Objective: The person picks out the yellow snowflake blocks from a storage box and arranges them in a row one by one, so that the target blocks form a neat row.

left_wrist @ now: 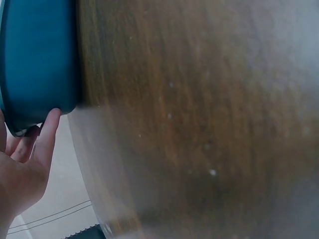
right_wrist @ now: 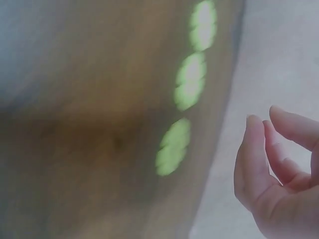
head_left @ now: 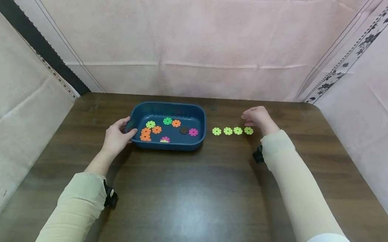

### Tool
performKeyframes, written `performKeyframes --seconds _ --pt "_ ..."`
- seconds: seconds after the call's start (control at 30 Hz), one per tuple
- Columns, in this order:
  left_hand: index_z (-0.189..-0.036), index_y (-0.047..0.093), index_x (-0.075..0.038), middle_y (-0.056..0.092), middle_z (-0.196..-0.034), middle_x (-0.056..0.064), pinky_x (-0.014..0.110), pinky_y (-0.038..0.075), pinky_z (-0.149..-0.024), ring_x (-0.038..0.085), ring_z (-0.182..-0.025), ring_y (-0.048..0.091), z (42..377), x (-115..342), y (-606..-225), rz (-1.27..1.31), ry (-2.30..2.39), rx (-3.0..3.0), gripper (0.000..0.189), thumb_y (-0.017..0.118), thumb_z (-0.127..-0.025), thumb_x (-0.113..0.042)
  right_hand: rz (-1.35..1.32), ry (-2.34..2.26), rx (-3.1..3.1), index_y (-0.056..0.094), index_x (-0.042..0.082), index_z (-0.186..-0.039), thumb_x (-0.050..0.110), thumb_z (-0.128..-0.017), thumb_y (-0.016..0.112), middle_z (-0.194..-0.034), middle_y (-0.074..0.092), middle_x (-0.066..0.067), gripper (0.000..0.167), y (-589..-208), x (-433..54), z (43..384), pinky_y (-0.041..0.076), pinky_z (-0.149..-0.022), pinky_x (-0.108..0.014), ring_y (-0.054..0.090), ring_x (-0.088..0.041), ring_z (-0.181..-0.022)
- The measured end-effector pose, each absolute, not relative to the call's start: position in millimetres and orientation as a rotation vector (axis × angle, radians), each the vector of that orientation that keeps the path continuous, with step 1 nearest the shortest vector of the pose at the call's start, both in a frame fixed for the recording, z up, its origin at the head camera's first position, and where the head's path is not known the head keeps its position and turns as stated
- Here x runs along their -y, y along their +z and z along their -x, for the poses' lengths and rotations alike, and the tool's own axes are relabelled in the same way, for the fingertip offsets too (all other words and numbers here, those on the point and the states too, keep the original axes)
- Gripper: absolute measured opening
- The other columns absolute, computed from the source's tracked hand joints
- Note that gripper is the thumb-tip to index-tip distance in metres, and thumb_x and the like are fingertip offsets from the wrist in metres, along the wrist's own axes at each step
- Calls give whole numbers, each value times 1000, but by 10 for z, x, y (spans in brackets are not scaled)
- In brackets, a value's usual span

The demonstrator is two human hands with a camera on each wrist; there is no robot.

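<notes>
A dark blue plastic basin [head_left: 169, 147] stands toward the back of the table, left of centre. My left hand [head_left: 114, 137] grips its left end; in the left wrist view the thumb [left_wrist: 52, 122] presses the basin's outer wall [left_wrist: 42, 59]. Inside lie notched flower-shaped discs: orange [head_left: 156, 129], green [head_left: 167, 120], yellow-green [head_left: 150, 124], pink [head_left: 193, 132] and dark brown [head_left: 184, 130]. Right of the basin, several yellow-green discs [head_left: 227, 131] form a row. My right hand [head_left: 260, 119] is just behind the row's right end, fingers loosely bent and holding nothing in the right wrist view.
The brown wood-grain table [head_left: 185, 195] reaches back to a pale cloth [head_left: 202, 42] hanging behind it. More cloth hangs at both sides, with a floral border [head_left: 344, 65] at the right. A black wrist device [head_left: 110, 195] sits at the left cuff.
</notes>
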State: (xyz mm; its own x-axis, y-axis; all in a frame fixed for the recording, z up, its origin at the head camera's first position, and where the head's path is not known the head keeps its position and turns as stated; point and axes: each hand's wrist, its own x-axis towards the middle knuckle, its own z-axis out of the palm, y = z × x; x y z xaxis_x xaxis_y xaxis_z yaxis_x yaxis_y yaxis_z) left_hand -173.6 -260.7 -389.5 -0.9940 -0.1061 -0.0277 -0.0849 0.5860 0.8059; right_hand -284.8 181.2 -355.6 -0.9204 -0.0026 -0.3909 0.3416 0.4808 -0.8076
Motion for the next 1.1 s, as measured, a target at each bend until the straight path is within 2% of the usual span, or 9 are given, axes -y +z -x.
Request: performKeyframes --seconds 0.1,0.2,0.3,0.4,0.6,0.8,0.93,1.1 --pt "-146 30 -5 45 -136 25 41 54 -84 36 -110 54 1724 2604 -3885 -172 -1403 2781 62 56 -93 -26 -229 -1457 -2369 46 -7 -133 7 -93 53 -134 48 -21 43 -3425 -1668 2863 55 -83 -24 53 -31 -115" --pt "-147 27 -5 44 -137 24 43 53 -85 36 -110 54 1721 2596 -3877 -187 -1415 2785 63 56 -94 -25 -206 -1542 -2305 46 -8 -132 6 -92 55 -122 55 -16 43 -3323 -1509 2897 56 -76 -21 59 -21 -95" --pt "-147 22 -3 42 -139 25 45 52 -87 37 -112 52 1717 2592 -3867 -186 -1434 2800 65 55 -94 -23 -199 -1649 -2220 47 -8 -129 3 -91 56 -106 56 -7 41 -3232 -1335 2927 56 -70 -19 56 -10 -75" --pt "-148 19 -2 38 -142 26 48 50 -91 39 -116 49 1708 2595 -3860 -170 -1439 2827 68 55 -94 -23 -187 -1721 -2153 47 -8 -128 1 -90 57 -95 53 -2 40 -3151 -1163 2932 55 -66 -18 54 -8 -69" --pt "-149 18 -4 34 -145 25 53 42 -100 40 -127 40 1709 2628 -3863 -131 -1371 2888 75 56 -93 -36 -161 -1739 -2114 46 -8 -131 1 -89 58 -90 53 -3 45 -3047 -884 2894 55 -66 -19 53 -10 -71" --pt "-148 22 -3 36 -144 25 53 44 -98 40 -126 41 1797 2673 -3884 -130 -1357 2862 67 45 -97 -39 -132 -1735 -2108 52 -6 -127 4 -89 60 -96 55 -7 41 -3026 -691 2870 55 -63 -19 53 -13 -76" --pt "-147 24 -3 38 -142 26 52 45 -97 40 -125 43 1841 2674 -3912 -127 -1359 2837 59 41 -100 -33 -151 -1758 -2054 55 -2 -125 8 -88 63 -102 57 -9 39 -3035 -542 2847 56 -69 -21 57 -20 -94" --pt "-147 26 -3 44 -137 25 51 50 -91 38 -117 48 1872 2629 -3925 -127 -1354 2821 55 41 -100 -27 -191 -1807 -1962 57 2 -125 15 -87 66 -119 59 -12 41 -3044 -316 2804 52 -91 -30 53 -29 -120"
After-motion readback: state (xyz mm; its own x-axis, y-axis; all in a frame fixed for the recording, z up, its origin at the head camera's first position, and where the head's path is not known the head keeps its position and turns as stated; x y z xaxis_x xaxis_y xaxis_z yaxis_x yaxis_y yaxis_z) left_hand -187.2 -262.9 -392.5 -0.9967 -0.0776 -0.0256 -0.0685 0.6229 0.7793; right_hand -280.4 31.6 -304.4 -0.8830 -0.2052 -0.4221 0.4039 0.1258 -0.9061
